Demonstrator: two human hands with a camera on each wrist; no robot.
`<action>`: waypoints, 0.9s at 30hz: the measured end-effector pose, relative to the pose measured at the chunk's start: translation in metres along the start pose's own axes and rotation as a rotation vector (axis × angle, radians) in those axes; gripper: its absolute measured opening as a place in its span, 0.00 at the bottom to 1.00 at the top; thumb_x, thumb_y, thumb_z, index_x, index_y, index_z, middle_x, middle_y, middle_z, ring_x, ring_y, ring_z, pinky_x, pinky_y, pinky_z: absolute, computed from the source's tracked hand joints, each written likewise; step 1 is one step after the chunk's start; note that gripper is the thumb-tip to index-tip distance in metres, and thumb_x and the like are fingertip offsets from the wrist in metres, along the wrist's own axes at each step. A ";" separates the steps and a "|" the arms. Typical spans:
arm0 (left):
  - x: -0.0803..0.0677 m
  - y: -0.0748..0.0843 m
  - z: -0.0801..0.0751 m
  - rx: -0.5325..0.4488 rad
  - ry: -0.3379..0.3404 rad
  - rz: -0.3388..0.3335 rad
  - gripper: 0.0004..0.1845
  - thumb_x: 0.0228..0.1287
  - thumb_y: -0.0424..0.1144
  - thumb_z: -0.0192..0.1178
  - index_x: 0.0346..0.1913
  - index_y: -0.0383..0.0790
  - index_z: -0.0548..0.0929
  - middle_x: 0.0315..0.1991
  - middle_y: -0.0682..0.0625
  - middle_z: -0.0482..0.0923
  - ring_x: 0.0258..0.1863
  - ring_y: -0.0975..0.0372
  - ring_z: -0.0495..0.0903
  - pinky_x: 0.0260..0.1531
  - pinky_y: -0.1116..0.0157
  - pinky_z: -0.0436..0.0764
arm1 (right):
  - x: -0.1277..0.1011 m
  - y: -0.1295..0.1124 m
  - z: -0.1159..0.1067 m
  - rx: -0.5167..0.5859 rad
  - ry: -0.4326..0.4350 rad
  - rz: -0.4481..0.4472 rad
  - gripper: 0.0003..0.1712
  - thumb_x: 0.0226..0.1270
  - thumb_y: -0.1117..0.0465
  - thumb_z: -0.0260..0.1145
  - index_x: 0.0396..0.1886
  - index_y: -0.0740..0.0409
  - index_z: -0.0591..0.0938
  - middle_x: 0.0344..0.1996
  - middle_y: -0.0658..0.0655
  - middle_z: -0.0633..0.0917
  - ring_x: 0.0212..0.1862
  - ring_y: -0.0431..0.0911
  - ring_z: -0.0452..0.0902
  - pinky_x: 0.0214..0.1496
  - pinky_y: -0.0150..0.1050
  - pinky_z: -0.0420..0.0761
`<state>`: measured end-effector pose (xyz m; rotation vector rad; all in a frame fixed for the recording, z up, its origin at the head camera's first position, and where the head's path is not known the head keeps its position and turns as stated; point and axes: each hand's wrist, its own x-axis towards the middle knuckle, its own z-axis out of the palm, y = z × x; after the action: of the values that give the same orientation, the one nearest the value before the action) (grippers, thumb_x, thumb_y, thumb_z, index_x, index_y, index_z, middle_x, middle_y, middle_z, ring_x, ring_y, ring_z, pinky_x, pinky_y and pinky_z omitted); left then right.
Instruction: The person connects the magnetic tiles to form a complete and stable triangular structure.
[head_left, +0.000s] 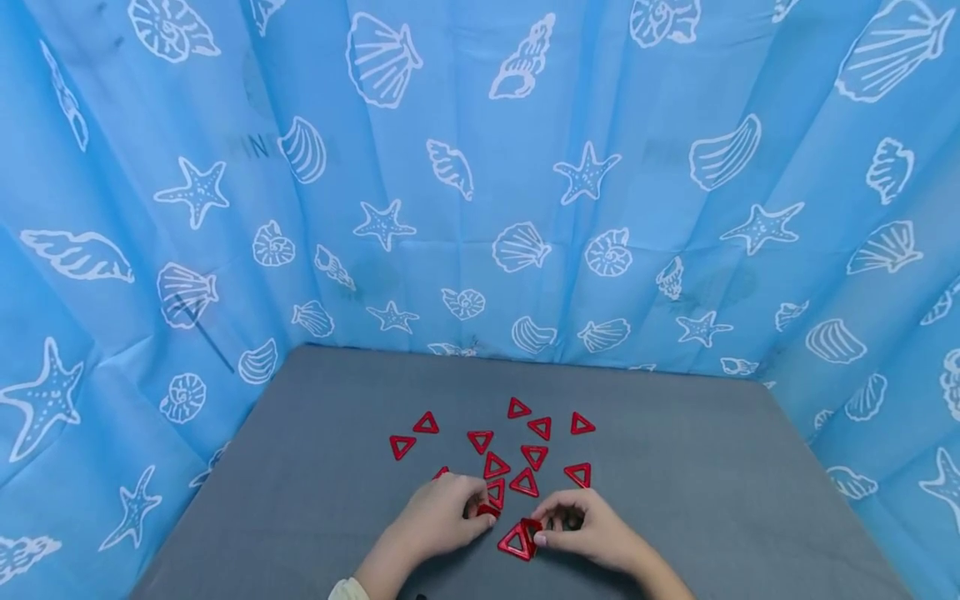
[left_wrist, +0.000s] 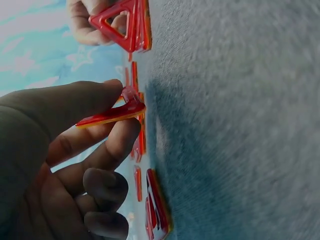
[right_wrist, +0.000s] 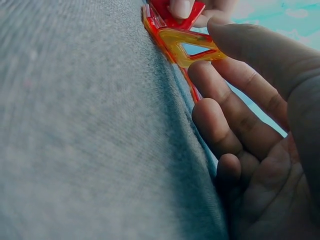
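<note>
1. Near the table's front edge, my right hand (head_left: pixel 600 533) pinches a red triangle (head_left: pixel 532 531) between thumb and forefinger, tilted against a second triangle (head_left: pixel 514 542) lying flat.
2. Just left, my left hand (head_left: pixel 442 518) pinches another triangle (left_wrist: pixel 112 114) the same way.
3. Loose triangles (head_left: pixel 525 454) scatter beyond, mid-table (head_left: pixel 712 492).
4. A blue curtain (head_left: pixel 480 167) hangs behind.

Your left hand (head_left: pixel 442 518) covers most of the triangle (head_left: pixel 489 509) it pinches. Your forearms run off the bottom edge. In the left wrist view, the lower triangles (left_wrist: pixel 156 210) blur together.
</note>
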<state>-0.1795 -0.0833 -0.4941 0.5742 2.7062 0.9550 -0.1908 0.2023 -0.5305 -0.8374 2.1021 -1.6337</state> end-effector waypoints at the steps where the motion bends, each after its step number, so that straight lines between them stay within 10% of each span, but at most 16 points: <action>1: 0.000 0.000 0.001 -0.001 0.007 -0.002 0.14 0.65 0.46 0.76 0.28 0.55 0.80 0.17 0.61 0.72 0.16 0.68 0.69 0.20 0.67 0.67 | 0.000 0.000 0.000 -0.003 0.002 0.001 0.09 0.72 0.66 0.72 0.49 0.61 0.89 0.33 0.61 0.86 0.31 0.34 0.78 0.32 0.33 0.80; 17: 0.008 0.008 0.013 -0.018 -0.018 0.005 0.13 0.60 0.49 0.80 0.33 0.55 0.83 0.18 0.62 0.75 0.18 0.69 0.73 0.21 0.68 0.71 | 0.004 -0.001 0.003 -0.034 0.020 -0.022 0.07 0.72 0.66 0.72 0.48 0.58 0.89 0.36 0.61 0.88 0.29 0.37 0.79 0.30 0.34 0.80; 27: 0.008 0.010 0.010 -0.194 -0.112 0.056 0.08 0.61 0.41 0.79 0.39 0.49 0.89 0.24 0.65 0.83 0.24 0.72 0.81 0.31 0.71 0.79 | 0.003 -0.007 0.007 -0.025 0.034 -0.068 0.09 0.72 0.67 0.72 0.49 0.60 0.88 0.33 0.63 0.87 0.29 0.38 0.78 0.28 0.34 0.78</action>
<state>-0.1812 -0.0672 -0.4960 0.6468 2.4754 1.1476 -0.1869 0.1940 -0.5254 -0.9042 2.1439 -1.6703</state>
